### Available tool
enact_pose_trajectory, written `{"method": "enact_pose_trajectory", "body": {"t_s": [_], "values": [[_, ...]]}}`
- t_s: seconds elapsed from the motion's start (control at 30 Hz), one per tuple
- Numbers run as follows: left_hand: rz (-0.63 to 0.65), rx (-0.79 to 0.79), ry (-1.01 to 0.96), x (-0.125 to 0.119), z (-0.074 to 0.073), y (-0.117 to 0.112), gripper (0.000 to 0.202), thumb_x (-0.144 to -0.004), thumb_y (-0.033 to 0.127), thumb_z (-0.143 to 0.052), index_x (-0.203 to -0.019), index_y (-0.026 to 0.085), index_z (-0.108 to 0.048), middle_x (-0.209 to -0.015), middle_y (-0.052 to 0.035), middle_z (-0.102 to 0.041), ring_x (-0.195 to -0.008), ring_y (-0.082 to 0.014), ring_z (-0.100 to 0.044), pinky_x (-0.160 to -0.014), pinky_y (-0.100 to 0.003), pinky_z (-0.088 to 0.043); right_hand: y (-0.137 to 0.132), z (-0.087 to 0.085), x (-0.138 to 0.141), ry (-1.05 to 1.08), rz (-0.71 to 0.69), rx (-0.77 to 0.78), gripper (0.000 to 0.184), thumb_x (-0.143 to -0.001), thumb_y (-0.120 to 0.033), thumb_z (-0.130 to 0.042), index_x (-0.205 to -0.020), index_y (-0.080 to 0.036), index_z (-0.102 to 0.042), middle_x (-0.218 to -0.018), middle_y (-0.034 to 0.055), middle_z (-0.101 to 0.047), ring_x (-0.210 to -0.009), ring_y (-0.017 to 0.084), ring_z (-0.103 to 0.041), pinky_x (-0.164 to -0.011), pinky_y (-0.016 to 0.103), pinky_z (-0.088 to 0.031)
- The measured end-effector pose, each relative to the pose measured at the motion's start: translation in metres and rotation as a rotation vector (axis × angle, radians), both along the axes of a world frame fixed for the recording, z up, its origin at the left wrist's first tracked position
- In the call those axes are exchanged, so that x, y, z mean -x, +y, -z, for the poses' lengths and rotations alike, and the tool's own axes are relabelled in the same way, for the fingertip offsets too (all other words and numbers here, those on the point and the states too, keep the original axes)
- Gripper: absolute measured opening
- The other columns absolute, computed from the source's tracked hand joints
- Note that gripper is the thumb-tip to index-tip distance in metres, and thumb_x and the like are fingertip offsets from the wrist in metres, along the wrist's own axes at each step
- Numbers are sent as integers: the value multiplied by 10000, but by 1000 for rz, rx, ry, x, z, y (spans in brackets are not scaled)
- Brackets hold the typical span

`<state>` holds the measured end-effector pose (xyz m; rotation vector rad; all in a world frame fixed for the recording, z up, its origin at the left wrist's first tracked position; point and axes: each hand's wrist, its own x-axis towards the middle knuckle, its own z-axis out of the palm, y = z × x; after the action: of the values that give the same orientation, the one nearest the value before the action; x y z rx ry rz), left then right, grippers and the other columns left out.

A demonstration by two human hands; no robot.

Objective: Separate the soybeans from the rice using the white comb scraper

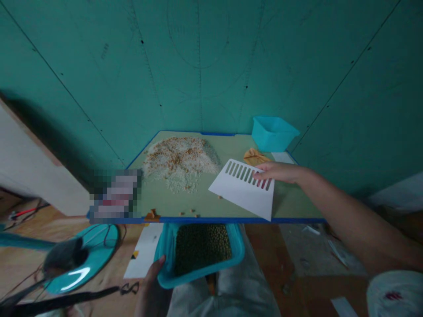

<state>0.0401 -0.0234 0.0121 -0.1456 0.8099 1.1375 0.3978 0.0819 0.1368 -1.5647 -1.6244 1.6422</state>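
My right hand is closed on the slotted end of a white flat scraper, tilted over the table with its lower corner by the front edge. My left hand grips the left rim of a turquoise plastic tub, held just below the table edge above my lap. Round beans fill much of the tub, pale on the right and in dark shadow on the left. A heap of white grains mixed with orange-brown kernels lies on the table left of the scraper.
A second turquoise tub stands at the back right of the green table, beside a crumpled brown-orange piece. Small tan bits lie near the front edge. A pixelated object lies at left, above a round turquoise base.
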Motion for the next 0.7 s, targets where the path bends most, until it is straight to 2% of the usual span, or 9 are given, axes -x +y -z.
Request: {"method": "enact_pose_trajectory", "body": {"t_s": [0.17,0.27,0.43,0.6,0.7], "values": [[10,-53,1,0,-6,0,668,-697,171,-573,-1312,270,-331,-1031,-6,-687,-998,-280,-564,-916,-407,-406,-2,3,30,17,-46,5,242,-715,-357,-602,-832,-155,-541,-689,-13,-624,-576,94,-586,-547,220,-451],[42,-79,68,1,-4,0,608,-705,194,-571,-1282,253,-392,-987,-17,-706,-988,-297,-567,-909,-432,-412,-3,3,43,17,-88,-1,223,-727,-348,-593,-824,-155,-539,-696,-11,-626,-580,93,-586,-558,224,-454],[3,-210,110,4,-4,0,528,-720,170,-557,-1230,270,-465,-1079,0,-668,-1045,-297,-529,-917,-432,-406,1,3,55,5,-136,16,231,-736,-347,-587,-847,-151,-535,-709,-3,-625,-578,94,-584,-560,230,-467],[27,-136,43,8,-10,1,537,-685,190,-582,-1212,247,-493,-1021,-7,-693,-1084,-303,-496,-920,-415,-403,8,6,61,26,-189,17,285,-729,-369,-593,-895,-145,-534,-728,-3,-619,-561,89,-577,-553,231,-470],[39,-99,72,9,-13,1,549,-668,210,-602,-1205,259,-502,-998,1,-703,-1078,-306,-501,-921,-411,-402,11,8,66,51,-217,37,293,-721,-369,-600,-897,-144,-533,-724,-8,-617,-554,84,-575,-557,231,-470]]}}
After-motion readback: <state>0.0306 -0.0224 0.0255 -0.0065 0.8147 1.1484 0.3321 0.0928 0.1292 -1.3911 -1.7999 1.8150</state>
